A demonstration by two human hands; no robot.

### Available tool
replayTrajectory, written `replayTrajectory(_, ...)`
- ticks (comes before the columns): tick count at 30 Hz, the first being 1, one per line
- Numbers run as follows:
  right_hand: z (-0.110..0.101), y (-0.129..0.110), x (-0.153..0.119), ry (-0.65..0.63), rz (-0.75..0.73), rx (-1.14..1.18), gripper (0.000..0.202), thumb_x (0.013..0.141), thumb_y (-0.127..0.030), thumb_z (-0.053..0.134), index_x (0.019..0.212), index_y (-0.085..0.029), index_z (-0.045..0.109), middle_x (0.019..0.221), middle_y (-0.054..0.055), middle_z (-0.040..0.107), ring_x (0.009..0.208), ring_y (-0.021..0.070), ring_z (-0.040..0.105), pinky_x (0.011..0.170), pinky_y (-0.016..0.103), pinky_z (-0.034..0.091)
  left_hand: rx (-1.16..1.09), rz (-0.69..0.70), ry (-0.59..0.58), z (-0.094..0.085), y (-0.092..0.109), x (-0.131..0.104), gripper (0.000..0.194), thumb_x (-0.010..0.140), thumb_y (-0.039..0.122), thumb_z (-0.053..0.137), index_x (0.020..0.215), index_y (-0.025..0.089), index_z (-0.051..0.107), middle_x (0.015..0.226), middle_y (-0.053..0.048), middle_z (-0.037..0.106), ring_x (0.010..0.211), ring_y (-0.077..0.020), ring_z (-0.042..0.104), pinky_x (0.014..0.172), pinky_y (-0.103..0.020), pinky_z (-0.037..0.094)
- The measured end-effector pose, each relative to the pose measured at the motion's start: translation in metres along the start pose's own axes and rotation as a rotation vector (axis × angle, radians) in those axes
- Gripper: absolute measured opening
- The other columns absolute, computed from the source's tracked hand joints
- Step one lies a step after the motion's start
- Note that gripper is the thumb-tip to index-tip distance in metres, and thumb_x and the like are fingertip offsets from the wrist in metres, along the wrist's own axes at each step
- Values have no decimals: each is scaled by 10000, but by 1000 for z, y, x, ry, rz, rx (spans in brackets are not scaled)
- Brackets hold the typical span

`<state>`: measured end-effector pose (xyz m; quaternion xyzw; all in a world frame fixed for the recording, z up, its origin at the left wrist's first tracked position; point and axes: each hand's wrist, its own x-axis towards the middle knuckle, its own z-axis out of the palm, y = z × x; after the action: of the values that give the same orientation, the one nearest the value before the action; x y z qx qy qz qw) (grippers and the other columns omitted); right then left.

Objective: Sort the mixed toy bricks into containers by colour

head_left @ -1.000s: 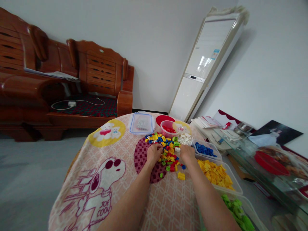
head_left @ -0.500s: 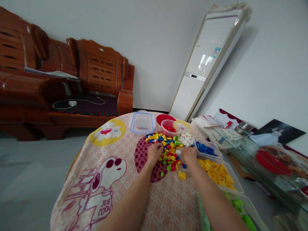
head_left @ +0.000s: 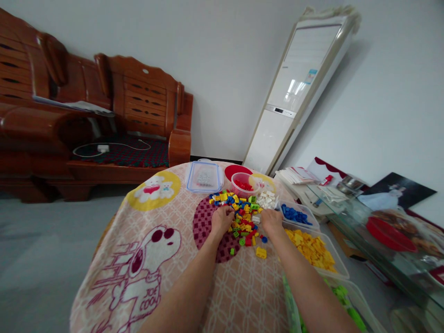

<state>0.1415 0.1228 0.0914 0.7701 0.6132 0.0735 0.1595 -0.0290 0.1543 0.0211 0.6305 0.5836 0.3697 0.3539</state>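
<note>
A mixed pile of toy building bricks (head_left: 245,215), in yellow, red, blue, green and white, lies on the table between my two hands. At the pile's left edge is my left hand (head_left: 222,220), its fingers curled inward and touching the bricks; what they hold, if anything, is too small to name. My right hand (head_left: 271,221) is at the pile's right side, near a white brick (head_left: 255,219) and beside the tub of blue bricks (head_left: 294,214). Its fingers are bent together, and their tips are partly hidden. A yellow brick (head_left: 261,252) lies apart, closer to me.
White bricks (head_left: 267,200) sit behind my right hand, and a round tub (head_left: 244,190) holds red ones. Tubs of yellow bricks (head_left: 314,249) and green bricks (head_left: 347,303) line the right edge. A blue-rimmed lid (head_left: 204,177) lies at the back. A glass table (head_left: 364,231) stands right.
The view has shifted very slightly. Both hands remain at nearly the same places beside the pile, with only small finger movement.
</note>
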Motion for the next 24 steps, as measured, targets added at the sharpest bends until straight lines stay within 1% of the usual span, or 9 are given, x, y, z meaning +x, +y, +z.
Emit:
replayTrajectory(2, 5, 2, 2, -32, 6, -5, 357, 833, -30, 433, 972, -154, 738, 970, 170, 731, 926, 294, 687, 814, 483, 470, 1, 1, 1, 0, -1, 0, 198, 798, 176, 558, 866, 200, 742, 741, -2, 747, 731, -129, 683, 677, -190, 450)
replayTrajectory(4, 8, 3, 2, -44, 0, -5, 344, 834, -29, 436, 940, -151, 741, 942, 167, 736, 924, 298, 689, 827, 504, 460, 0, -3, -2, 1, -1, 0, 200, 799, 174, 553, 862, 197, 741, 730, 0, 744, 713, -127, 680, 669, -188, 447)
replayTrajectory(6, 10, 5, 2, -32, -17, 5, 355, 865, -46, 411, 963, -151, 735, 973, 169, 733, 954, 285, 687, 844, 478, 458, -6, -8, -13, 1, 0, 1, 199, 802, 172, 547, 857, 195, 737, 723, 5, 741, 679, -120, 674, 666, -187, 448)
replayTrajectory(8, 8, 6, 1, -10, -36, 25, 382, 903, -69, 368, 1020, -158, 721, 1033, 168, 724, 990, 259, 681, 842, 411, 465, -11, -16, -20, 1, 0, 1, 198, 807, 174, 544, 858, 194, 734, 721, 7, 740, 659, -117, 671, 672, -188, 450)
replayTrajectory(11, 4, 8, 0, 24, -51, 51, 385, 923, -87, 357, 1081, -169, 698, 1088, 164, 710, 1030, 233, 670, 816, 323, 466, 2, -24, -10, 2, 0, 2, 189, 812, 191, 555, 876, 200, 733, 742, 3, 745, 698, -127, 680, 681, -194, 446)
replayTrajectory(13, 3, 8, -1, 37, -55, 59, 368, 916, -82, 377, 1081, -167, 696, 1094, 163, 708, 1043, 234, 665, 827, 316, 461, 23, -20, 1, 3, -1, 2, 182, 813, 202, 565, 882, 204, 733, 757, -2, 749, 729, -136, 683, 676, -198, 440)
replayTrajectory(18, 7, 7, -5, 22, -68, 74, 361, 904, -53, 386, 1009, -137, 721, 1048, 171, 720, 1004, 254, 678, 854, 352, 458, 22, -13, -5, 2, 0, 1, 198, 808, 180, 559, 891, 205, 737, 768, -2, 751, 752, -135, 681, 674, -197, 432)
replayTrajectory(21, 11, 3, -8, 30, -74, 93, 350, 906, -49, 392, 996, -108, 725, 1042, 199, 711, 999, 264, 678, 827, 336, 460, 26, -19, -1, 2, 1, 1, 196, 812, 184, 559, 891, 202, 738, 769, -7, 751, 747, -136, 677, 673, -199, 433)
replayTrajectory(24, 14, -5, -15, 55, -80, 127, 347, 919, -64, 389, 1030, -114, 714, 1067, 195, 701, 1011, 241, 668, 821, 302, 449, 27, -25, 6, 2, 1, 2, 184, 814, 196, 566, 885, 201, 736, 765, -9, 749, 741, -137, 675, 667, -201, 432)
